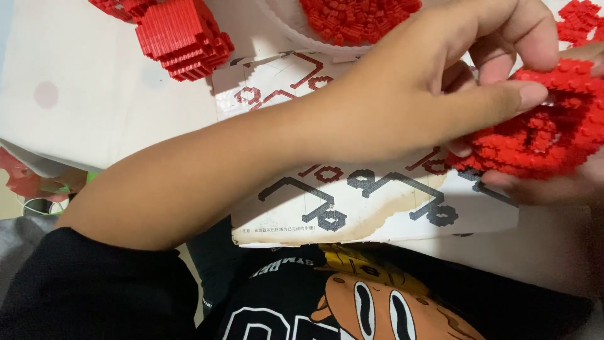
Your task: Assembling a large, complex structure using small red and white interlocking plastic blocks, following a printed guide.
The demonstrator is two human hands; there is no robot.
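Both hands meet at the right side of the view around a red, ring-shaped assembly of tiny plastic bricks point(541, 126): the left hand point(434, 82), reaching across from the lower left on a bare forearm, is closed on it with the thumb laid along its near edge and the fingers curled over its top, while the right hand point(553, 186), mostly cut off by the frame, cups it from beneath with its fingers showing under the lower rim. Going from the left, a solid red stepped block of the same small bricks point(182, 34) sits on the white table point(75, 94) at the upper left, well apart from the hands. Next comes a white paper instruction sheet with red and grey brick diagrams point(352, 201), lying under the forearm and reaching the table's near edge. Beyond it, at the top centre, a white round dish point(286, 28) holds loose red bricks point(358, 19), and more loose red pieces point(579, 22) lie at the upper right. Judging by the grip, the step in hand is pressing or seating pieces on the ring; the next move calls for steady counter-pressure from below so the thin ring does not crack apart.
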